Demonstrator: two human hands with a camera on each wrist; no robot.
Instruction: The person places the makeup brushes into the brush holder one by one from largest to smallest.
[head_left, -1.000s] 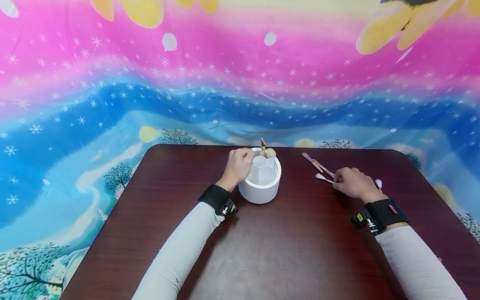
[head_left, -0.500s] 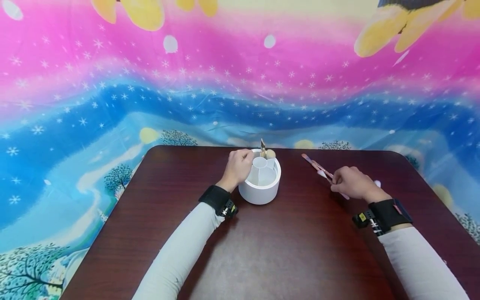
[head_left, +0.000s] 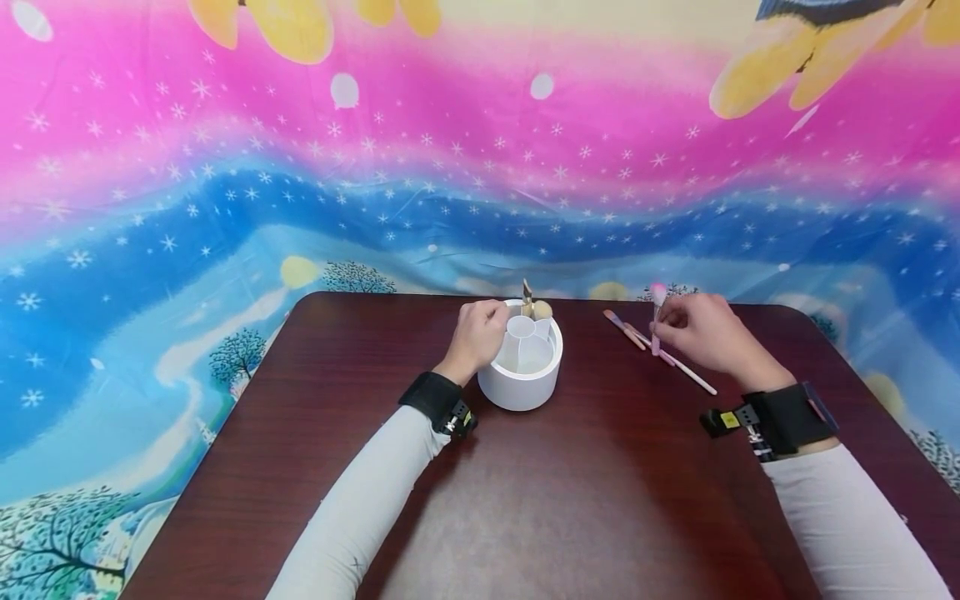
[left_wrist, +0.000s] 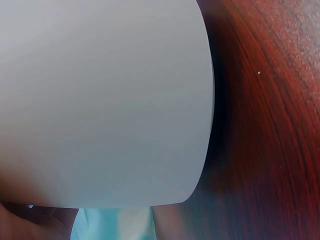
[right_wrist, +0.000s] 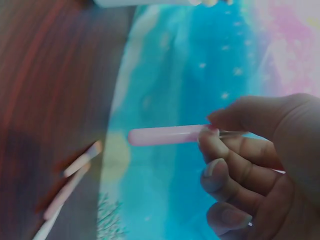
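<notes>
My right hand (head_left: 705, 335) pinches a makeup brush (head_left: 657, 342) between thumb and fingers. Its pink bristles point up and its pink handle down, above the tabletop. The right wrist view shows that pink handle (right_wrist: 165, 135) jutting from the fingertips. My left hand (head_left: 476, 335) holds the near-left rim of a round white organizer (head_left: 519, 390), whose inside is split into compartments. A gold-coloured brush (head_left: 527, 302) and a round beige tip (head_left: 542, 311) stick up from its back. The organizer's smooth wall (left_wrist: 110, 110) fills most of the left wrist view.
On the dark wooden table (head_left: 585, 500), several more brushes lie just below my right hand, among them one with a white handle (head_left: 699, 379) and one with a coppery handle (head_left: 633, 335). A colourful snowflake-patterned cloth (head_left: 450, 158) hangs behind the table's far edge.
My right hand has risen from the brushes on the table and now holds the pink one upright. The white-handled brush has come into view beneath it. My left hand stays at the organizer.
</notes>
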